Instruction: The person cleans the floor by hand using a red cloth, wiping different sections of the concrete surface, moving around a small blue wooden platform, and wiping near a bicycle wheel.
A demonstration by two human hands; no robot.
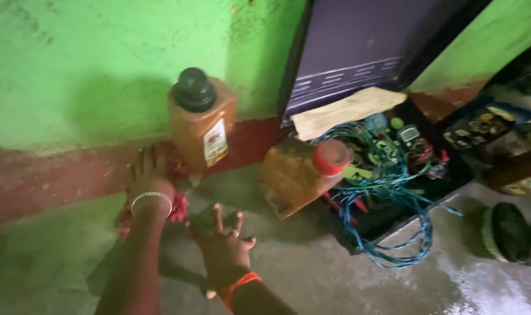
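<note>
The left hand (149, 169) wears a thin silver bangle (152, 198). The right hand (224, 248) wears an orange thread band (237, 286) and a small finger ring (235, 233).

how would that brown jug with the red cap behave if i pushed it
The brown plastic jug with the red cap already leans tilted against the black tray of blue wires, so a push would likely slide or topple it. Its grimy surface may feel slippery. Fill level is not visible, so weight is uncertain.
</note>
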